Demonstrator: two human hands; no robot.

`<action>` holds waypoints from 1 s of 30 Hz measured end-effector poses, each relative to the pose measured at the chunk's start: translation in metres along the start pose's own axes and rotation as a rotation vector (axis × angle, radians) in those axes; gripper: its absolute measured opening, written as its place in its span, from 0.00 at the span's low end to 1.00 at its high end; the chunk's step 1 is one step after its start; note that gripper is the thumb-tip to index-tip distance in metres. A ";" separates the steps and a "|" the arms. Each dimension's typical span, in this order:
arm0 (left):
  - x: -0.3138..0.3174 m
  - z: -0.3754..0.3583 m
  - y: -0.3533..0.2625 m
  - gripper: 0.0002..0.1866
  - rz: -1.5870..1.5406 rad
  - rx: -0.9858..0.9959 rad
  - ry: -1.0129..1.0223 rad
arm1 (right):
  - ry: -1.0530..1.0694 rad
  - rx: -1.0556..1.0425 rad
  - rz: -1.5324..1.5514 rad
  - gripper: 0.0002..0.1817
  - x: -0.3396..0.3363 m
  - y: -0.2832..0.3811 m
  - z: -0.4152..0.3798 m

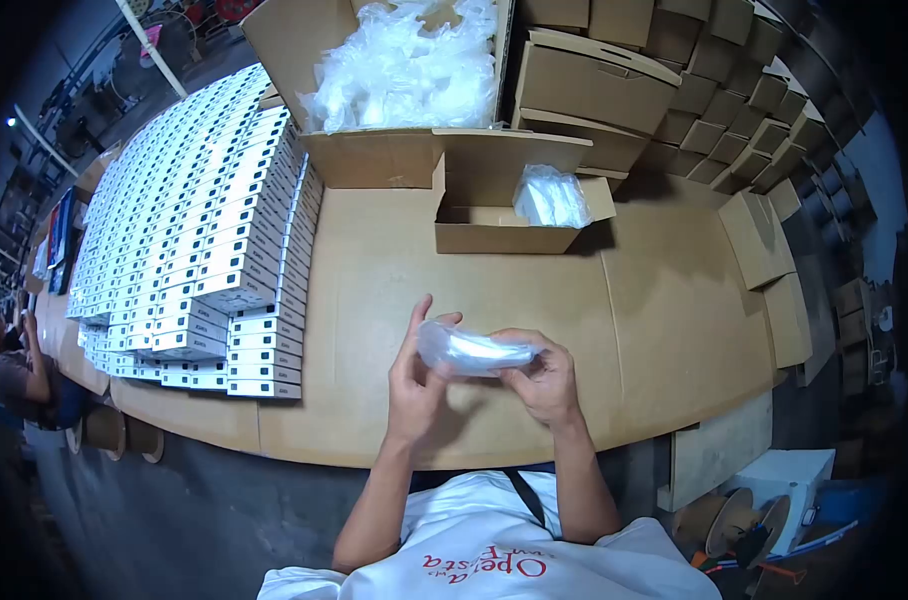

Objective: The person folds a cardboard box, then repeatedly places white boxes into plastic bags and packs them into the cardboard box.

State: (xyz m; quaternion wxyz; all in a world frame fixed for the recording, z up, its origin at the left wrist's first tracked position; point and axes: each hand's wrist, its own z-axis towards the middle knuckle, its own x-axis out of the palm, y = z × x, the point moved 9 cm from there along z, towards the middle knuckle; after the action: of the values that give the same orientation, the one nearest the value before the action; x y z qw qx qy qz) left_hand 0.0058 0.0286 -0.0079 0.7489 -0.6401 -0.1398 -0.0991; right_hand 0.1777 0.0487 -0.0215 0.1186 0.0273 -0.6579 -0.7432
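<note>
A clear plastic-wrapped packet [474, 350] is held up between both hands above the tan tabletop. At its left end my left hand [416, 385] grips it, thumb in front and forefinger raised. My right hand [546, 380] pinches the right end between thumb and fingers. What lies inside the wrap is too blurred to tell. Beyond the hands stands an open small cardboard box [504, 240], with wrapped packets [552, 198] in its right side. Behind that, a large open carton [369, 160] holds a heap of clear plastic bags [404, 70].
Stacked small white boxes [194, 230] cover the left of the table [374, 270]. Brown cartons [594, 85] are piled at the back right, with more cartons [764, 240] along the right edge. Another person [34, 375] is at the far left.
</note>
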 end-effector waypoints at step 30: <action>-0.031 -0.003 0.022 0.23 0.049 -0.253 -0.123 | 0.125 -0.155 -0.528 0.18 0.006 0.044 0.004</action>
State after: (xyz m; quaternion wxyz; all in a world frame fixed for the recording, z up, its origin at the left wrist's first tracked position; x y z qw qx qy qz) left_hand -0.0156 0.0282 -0.0386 0.6545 -0.7374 -0.1560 -0.0583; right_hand 0.1773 0.0465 0.0230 -0.0371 0.2344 -0.5606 -0.7933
